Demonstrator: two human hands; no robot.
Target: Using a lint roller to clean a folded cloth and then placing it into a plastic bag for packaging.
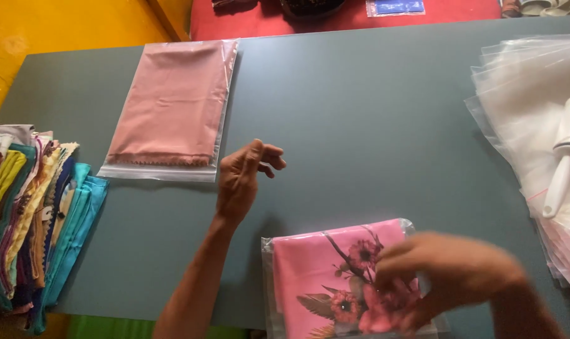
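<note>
One bagged dusty-pink cloth (168,103) lies finished far left. Right hand (451,273), blurred, pinches the floral pink cloth's bag (322,276) near centre; left hand (244,176) hovers loosely curled, holding nothing. Unbagged folded cloths (33,213) remain at left.

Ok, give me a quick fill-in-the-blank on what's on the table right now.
1. The right hand rests on a bagged cloth that is pink with a ____ print.
2. The left hand hovers over the table, holding ____.
3. The stack of folded cloths sits at the table's ____ edge.
4. The white lint roller lies on a pile of clear ____.

Missing words: floral; nothing; left; bags
</note>
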